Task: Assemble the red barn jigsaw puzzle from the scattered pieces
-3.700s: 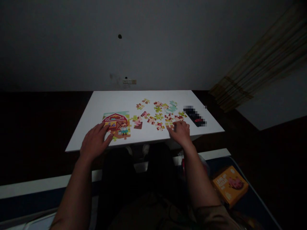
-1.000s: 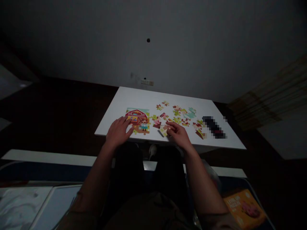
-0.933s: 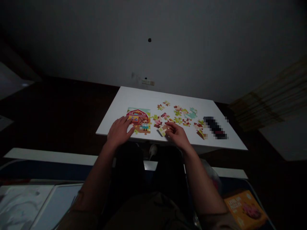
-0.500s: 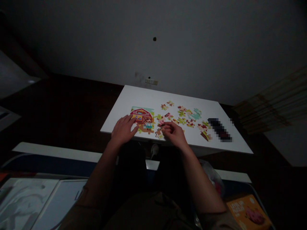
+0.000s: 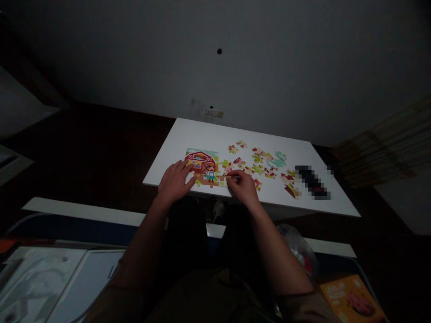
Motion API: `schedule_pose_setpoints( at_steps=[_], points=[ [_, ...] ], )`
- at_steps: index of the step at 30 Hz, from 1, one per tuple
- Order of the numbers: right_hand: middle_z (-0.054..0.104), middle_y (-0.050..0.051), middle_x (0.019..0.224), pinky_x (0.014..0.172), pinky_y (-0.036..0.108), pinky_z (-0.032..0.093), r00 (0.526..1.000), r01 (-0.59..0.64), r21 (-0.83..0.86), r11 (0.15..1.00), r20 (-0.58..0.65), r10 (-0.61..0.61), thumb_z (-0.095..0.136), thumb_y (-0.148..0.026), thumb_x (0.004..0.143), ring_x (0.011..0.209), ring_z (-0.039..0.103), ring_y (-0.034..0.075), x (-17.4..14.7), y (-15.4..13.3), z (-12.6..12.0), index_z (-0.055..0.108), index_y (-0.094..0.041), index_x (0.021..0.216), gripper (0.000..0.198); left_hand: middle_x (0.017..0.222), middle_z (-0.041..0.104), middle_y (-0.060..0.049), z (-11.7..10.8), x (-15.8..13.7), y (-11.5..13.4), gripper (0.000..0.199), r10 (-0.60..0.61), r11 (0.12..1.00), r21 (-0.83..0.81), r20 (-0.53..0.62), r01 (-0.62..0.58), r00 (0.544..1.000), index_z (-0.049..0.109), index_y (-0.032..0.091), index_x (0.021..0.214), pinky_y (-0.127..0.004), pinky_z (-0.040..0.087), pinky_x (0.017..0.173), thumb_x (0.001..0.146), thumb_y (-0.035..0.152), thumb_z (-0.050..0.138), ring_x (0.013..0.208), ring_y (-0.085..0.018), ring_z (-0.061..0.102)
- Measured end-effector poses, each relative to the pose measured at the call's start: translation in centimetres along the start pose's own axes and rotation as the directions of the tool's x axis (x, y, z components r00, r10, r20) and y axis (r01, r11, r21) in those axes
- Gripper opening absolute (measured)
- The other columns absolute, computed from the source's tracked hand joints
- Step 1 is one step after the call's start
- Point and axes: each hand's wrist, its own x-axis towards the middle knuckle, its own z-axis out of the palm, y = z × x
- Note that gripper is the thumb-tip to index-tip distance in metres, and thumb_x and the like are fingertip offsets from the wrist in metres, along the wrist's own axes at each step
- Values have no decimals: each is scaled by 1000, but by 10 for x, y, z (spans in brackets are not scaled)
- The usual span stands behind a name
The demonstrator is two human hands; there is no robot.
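A partly joined jigsaw puzzle (image 5: 203, 158) with a red barn and a figure in blue lies near the table's front left. My left hand (image 5: 175, 180) rests flat on its left side, fingers stretched out and thumb apart. At the puzzle's lower right edge, my right hand (image 5: 241, 185) pinches a puzzle piece (image 5: 222, 181) between thumb and fingers. That piece lies against the joined part; whether it is locked in I cannot tell. Loose puzzle pieces (image 5: 258, 169) are scattered just beyond and to the right of my right hand.
The white table (image 5: 205, 130) stands near a grey wall with a socket strip (image 5: 214, 113). A pixelated dark object (image 5: 311, 181) lies at its right. Beside me are an orange box (image 5: 353, 298), a clear plastic bag (image 5: 298, 249) and a white tray-like case (image 5: 84, 282).
My right hand has brought the pinched piece from a tilted position beside the puzzle to lie squarely against its lower right edge. My left hand stays on the puzzle. The view has shifted slightly.
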Motion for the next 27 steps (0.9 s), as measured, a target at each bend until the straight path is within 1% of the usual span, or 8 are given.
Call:
schedule_pose_setpoints(
  at_steps=[4,8,12,16,18,20,24,27],
  points=[
    [68,3,76,59,30,47,1000,18,-43,999,10,-18,56,-33,78,63,61,18,1,-3,-1,66,-23,92,20,148,39,-3,0,0,0,51,13,1000,20,-19,-13,1000,43,28,138,-47,24,112,93,50,35,136,-27,33],
    [68,3,76,60,31,47,999,30,-64,998,19,-29,56,-32,78,65,61,19,2,-4,-2,66,-24,92,19,147,40,1,0,0,0,49,2,1000,13,-18,-2,1000,42,32,138,-48,23,113,92,49,37,136,-27,32],
    [65,2,73,59,31,47,1000,6,31,1000,28,-7,57,-35,80,63,59,18,0,-1,-1,65,-23,95,21,147,39,0,0,0,-1,49,5,1000,3,-25,-5,1000,43,32,138,-47,23,113,92,49,37,136,-28,32],
    [64,5,85,67,33,51,993,28,129,991,-120,-12,56,-36,81,72,60,19,-5,0,-2,62,-23,95,19,147,39,-3,0,0,0,50,21,1000,2,-36,-21,999,44,27,137,-46,23,113,93,48,36,136,-28,33],
    [63,6,94,75,35,51,978,56,115,992,-208,-31,55,-35,82,82,60,21,-10,1,-6,61,-23,92,17,147,39,-5,0,1,0,50,30,999,15,-33,-29,999,44,25,137,-46,23,113,94,48,35,135,-27,33],
    [62,7,97,78,36,51,969,81,81,993,-240,-59,54,-33,83,88,60,22,-17,2,-13,61,-24,91,14,147,39,-5,1,2,0,50,36,999,37,-26,-35,999,43,24,138,-47,24,113,94,47,35,135,-27,33],
    [61,6,97,82,37,50,961,113,-4,994,-254,-111,50,-27,85,93,58,22,-34,13,-35,61,-25,90,12,146,41,-5,3,7,0,50,35,996,78,-10,-34,999,44,25,138,-47,27,112,93,47,37,134,-28,35],
    [61,7,97,83,38,49,931,61,-81,995,-355,-86,49,-26,85,93,58,22,-42,30,-60,61,-24,89,13,144,43,-7,3,10,0,50,56,993,102,-4,-55,998,45,24,136,-46,29,110,93,48,35,132,-28,38]
  ],
)
